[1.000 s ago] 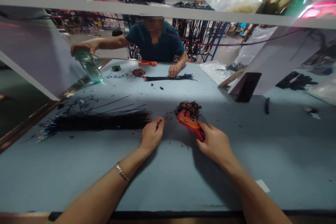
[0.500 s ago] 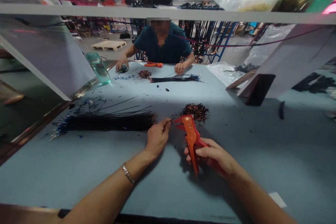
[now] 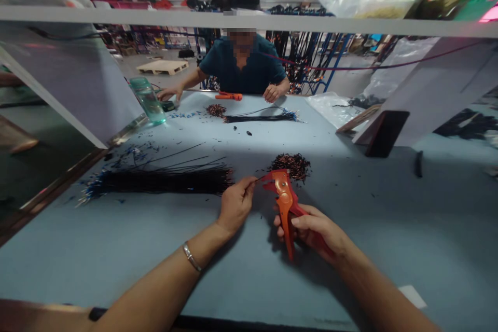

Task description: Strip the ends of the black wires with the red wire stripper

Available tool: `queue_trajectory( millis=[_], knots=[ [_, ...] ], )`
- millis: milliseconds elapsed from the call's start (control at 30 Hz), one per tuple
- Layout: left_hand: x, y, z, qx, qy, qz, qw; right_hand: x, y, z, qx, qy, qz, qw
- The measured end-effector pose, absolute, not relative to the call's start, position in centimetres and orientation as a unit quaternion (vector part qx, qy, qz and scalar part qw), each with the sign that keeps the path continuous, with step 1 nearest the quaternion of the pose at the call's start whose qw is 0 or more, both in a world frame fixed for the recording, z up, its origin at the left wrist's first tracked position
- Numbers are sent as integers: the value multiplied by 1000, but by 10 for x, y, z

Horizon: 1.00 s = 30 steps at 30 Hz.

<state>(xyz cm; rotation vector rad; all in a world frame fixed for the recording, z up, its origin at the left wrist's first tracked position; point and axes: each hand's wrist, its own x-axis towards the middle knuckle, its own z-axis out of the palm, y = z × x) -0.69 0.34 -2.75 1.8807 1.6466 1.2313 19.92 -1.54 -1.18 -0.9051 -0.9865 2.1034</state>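
Note:
My left hand (image 3: 236,204) pinches a thin dark wire (image 3: 260,178), whose end reaches the jaws of an orange and red wire stripper (image 3: 285,198). Wrapped round the tool's handles is my right hand (image 3: 317,228). Left of my left hand lies a long bundle of black wires (image 3: 167,180) with blue and silver ends at its far left; several loose wires stick out along its top. Just behind the tool's head sits a pile of small dark and copper-coloured scraps (image 3: 293,166).
Across the blue-grey table (image 3: 218,275) sits a person (image 3: 249,65) near another stripper (image 3: 229,96) and a smaller wire bundle (image 3: 260,116). A green bottle (image 3: 148,101) stands at the left. At the right, a dark phone (image 3: 387,134) leans on a panel.
The wire end in my left hand now meets the stripper's jaws. The other person's hand at the left has moved further left, and their other hand has lifted slightly.

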Motion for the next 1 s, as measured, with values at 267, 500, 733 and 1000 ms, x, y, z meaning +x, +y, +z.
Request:
queue_trajectory(
  millis=[267,500,733,1000],
  knots=[
    [-7,4,-26,648,587,439,205,199,-15,-14,-329,-347,816,324],
    [-6,3,-25,655,567,449,217,200,-16,-14,-330,-362,809,326],
    [-4,1,-22,660,554,461,214,199,-16,-12,-328,-373,806,322],
    [-3,0,-21,657,548,477,202,200,-17,-8,-342,-392,792,320]
  ],
)
